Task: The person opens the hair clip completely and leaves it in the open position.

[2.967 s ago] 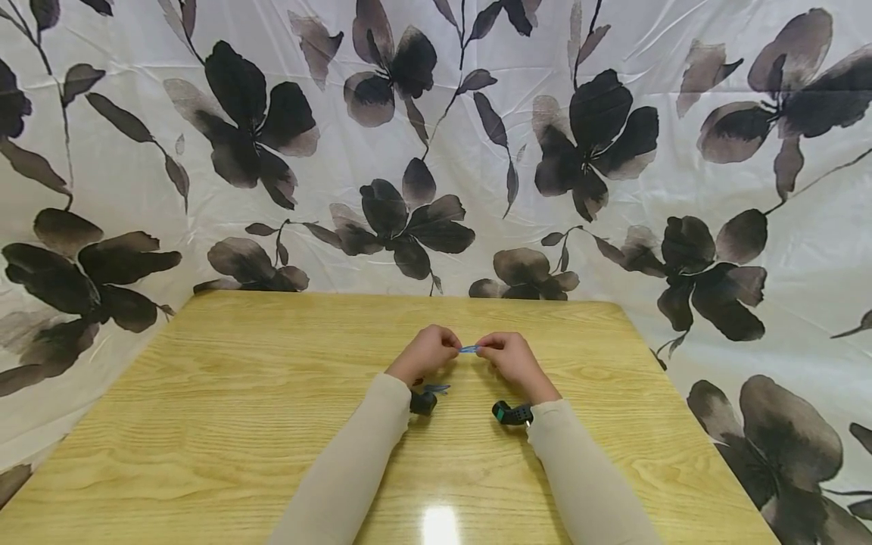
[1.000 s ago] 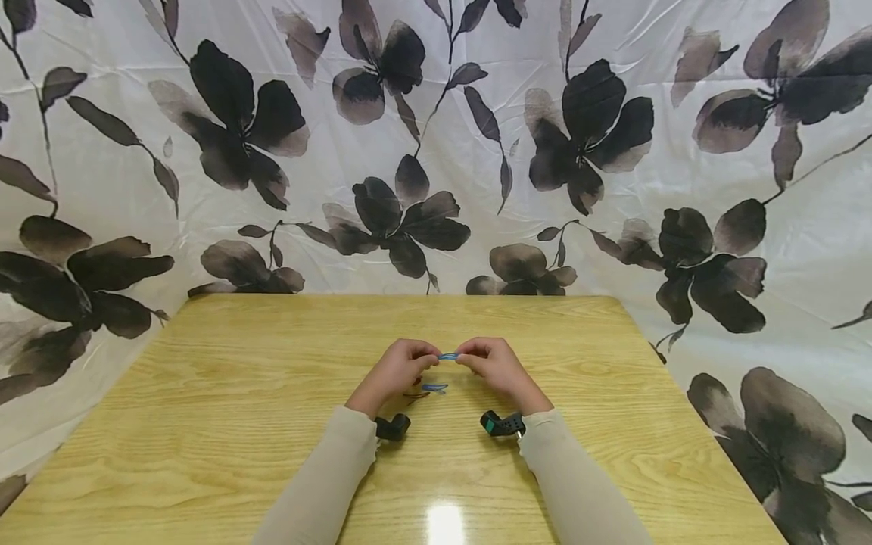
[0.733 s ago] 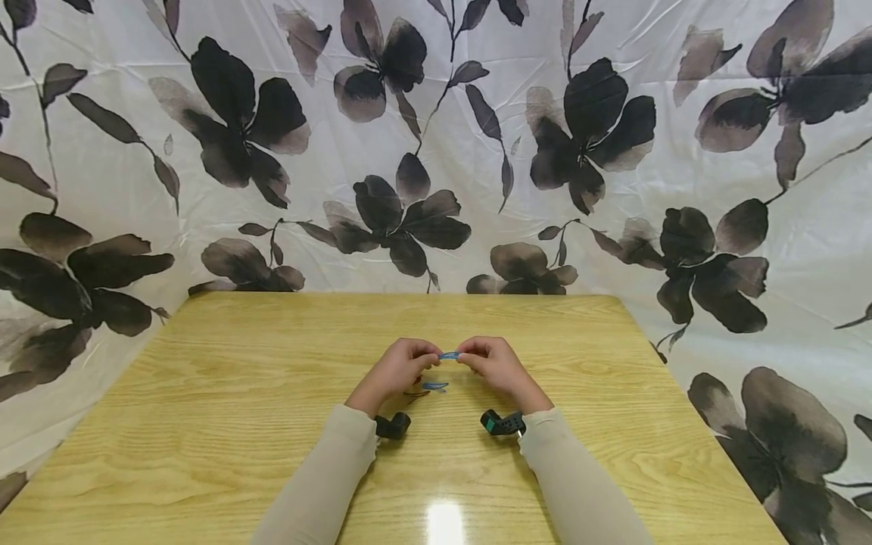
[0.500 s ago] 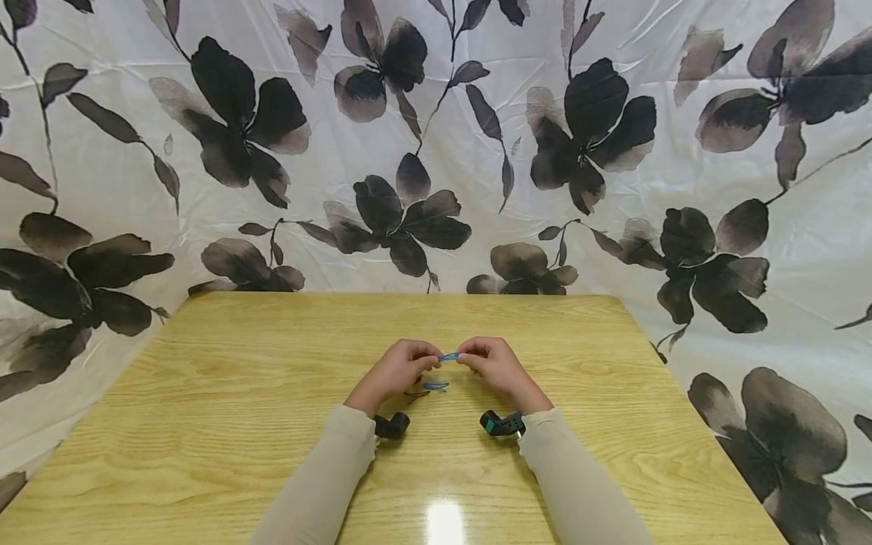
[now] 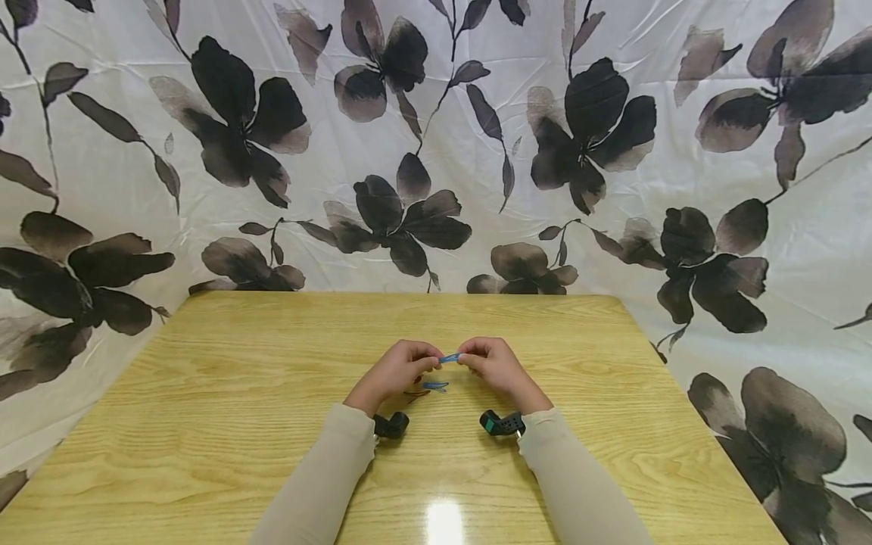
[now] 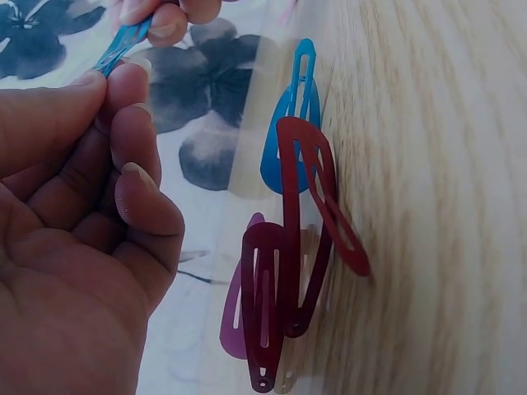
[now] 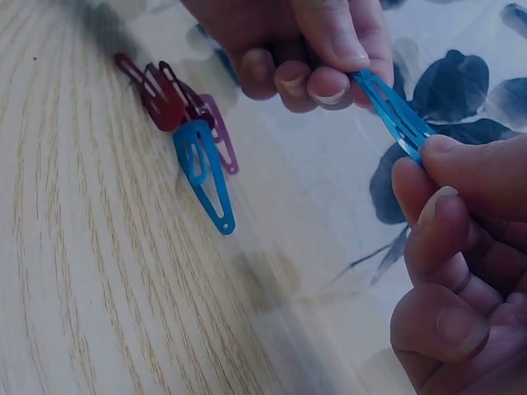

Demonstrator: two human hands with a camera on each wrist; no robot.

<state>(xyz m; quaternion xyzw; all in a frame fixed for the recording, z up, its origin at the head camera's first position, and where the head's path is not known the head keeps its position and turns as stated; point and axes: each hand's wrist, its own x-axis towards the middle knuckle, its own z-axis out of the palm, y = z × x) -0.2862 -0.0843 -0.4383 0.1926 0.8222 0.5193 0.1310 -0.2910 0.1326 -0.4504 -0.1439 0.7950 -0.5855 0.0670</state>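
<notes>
A blue snap hair clip (image 7: 394, 113) is stretched between my two hands above the table. My left hand (image 5: 400, 369) pinches one end of it between thumb and index finger. The other end is pinched by the thumb and fingers of my right hand (image 5: 499, 366). Below them, a second blue hair clip (image 7: 216, 185) lies on the tabletop, its prong bent away from the frame. Touching or overlapping it are a red hair clip (image 6: 290, 189), a dark red one (image 6: 250, 304) and a purple one (image 6: 231, 333).
The wooden table (image 5: 272, 424) carries the small heap of clips close under my hands. A white cloth (image 5: 504, 182) with dark flowers hangs behind and beside it. Black wrist cameras (image 5: 391, 426) sit on both wrists.
Over three seconds my left hand has shifted left and slightly nearer, uncovering the clips on the table. The held clip came along between both hands. In the last second they barely move.
</notes>
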